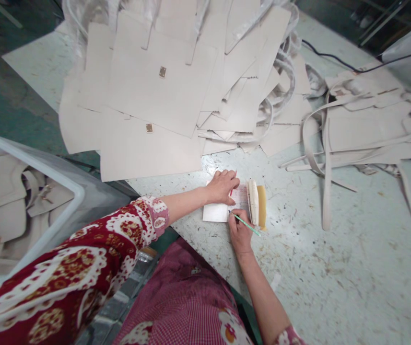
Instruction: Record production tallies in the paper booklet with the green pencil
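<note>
An open notebook [215, 214] is laid flat on the worktop [309, 258], directly in front of the person, and is touched by both hands. Its spread is stretched longest from side to side, with the fold run roughly away from the body. The far part of the notebook is covered by the left hand [223, 187], which is reached in from the left; the near edge, just right of the fold, is met by the right hand [241, 230]. The lower part of the pages is thus left nearer to the right hand. A green pen [247, 224] is gripped in the right hand, slanted across the notebook's near edge, its tip pointed toward the fold and its tail toward the near right. The left hand is rested with loosely bent fingers; whether the slim red detail beside it is grasped cannot be told.

The notebook's left page is seen as white and mostly plain, while the right page is marked with small lines, too fine to be read. At its right side, a thick bundle of pages is curled upright, backed by a yellow cover [262, 206]. Beyond the notebook, beige panels [151, 155] are piled.
</note>
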### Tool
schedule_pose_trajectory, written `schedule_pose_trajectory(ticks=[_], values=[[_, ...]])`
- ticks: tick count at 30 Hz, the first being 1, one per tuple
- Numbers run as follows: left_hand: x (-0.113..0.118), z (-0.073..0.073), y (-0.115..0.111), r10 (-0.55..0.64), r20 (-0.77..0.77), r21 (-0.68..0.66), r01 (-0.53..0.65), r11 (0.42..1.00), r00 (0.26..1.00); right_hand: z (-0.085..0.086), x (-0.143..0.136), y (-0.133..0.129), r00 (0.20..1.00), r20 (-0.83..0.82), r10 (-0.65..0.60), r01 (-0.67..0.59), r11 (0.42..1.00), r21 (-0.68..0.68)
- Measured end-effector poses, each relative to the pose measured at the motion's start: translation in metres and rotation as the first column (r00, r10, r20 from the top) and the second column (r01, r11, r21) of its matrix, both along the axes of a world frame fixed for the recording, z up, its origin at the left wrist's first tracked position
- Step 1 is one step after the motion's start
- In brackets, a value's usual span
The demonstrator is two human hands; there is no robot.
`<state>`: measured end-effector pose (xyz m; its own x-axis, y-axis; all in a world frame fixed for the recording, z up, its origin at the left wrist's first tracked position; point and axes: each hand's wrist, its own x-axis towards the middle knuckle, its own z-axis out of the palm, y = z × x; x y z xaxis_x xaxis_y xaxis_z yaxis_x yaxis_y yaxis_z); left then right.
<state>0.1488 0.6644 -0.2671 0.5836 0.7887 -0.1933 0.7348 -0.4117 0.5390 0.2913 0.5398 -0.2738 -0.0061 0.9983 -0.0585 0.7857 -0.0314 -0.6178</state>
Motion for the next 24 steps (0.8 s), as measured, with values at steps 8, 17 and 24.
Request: schedule_pose_trajectory(ticks=[8, 17, 24], values=[[-0.0008, 0.0011, 0.0011, -0.004, 0.006, -0.002, 0.004, 1.0, 1.0, 0.0008, 0.0005, -0.0007, 0.999, -0.007, 0.034, -0.034, 0.999, 0.017], [-0.0009, 0.0033, 0.0021, -0.002, -0.001, -0.028, 0.002, 1.0, 1.0, 0.0009, 0.001, -0.0009, 1.0, -0.016, 0.026, -0.026, 1.0, 0.009], [-0.0015, 0.0015, 0.0017, 0.001, 0.005, -0.008, -0.001, 1.0, 1.0, 0.0007, -0.0006, -0.0003, 1.0, -0.007, 0.027, -0.027, 1.0, 0.01]])
